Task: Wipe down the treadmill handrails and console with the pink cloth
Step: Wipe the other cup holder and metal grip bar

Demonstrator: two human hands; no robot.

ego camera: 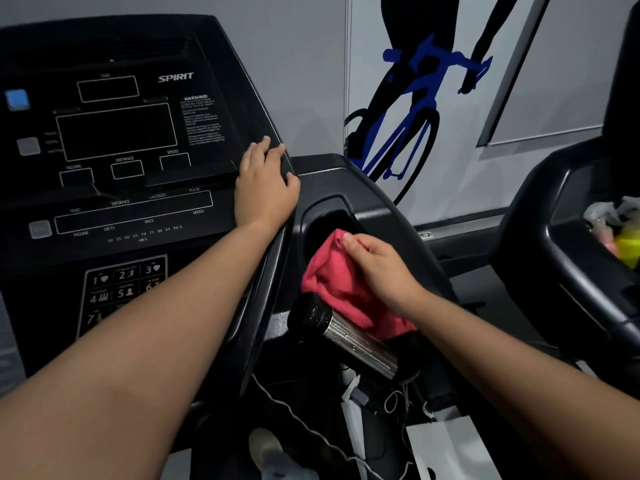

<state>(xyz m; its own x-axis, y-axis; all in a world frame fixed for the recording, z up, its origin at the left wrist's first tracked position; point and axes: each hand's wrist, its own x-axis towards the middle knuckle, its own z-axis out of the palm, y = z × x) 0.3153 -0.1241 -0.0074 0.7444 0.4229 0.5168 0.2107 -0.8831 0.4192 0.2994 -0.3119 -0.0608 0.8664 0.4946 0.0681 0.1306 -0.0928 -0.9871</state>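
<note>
Pinching the pink cloth (330, 271) bunched in the side pocket (325, 204) above the metal bottle (353, 339), your right hand (379, 271) has the console (117, 133) just up and to its left, where your left hand (266, 188) rests flat and loose, holding nothing.

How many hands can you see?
2. The left hand rests flat on the right edge of the treadmill console. The right hand grips the pink cloth at the pocket beside it, above a metal bottle.

A metal bottle (360, 341) lies tilted above a white paper bag (446, 452), a cyclist mural (412, 95) behind.
</note>
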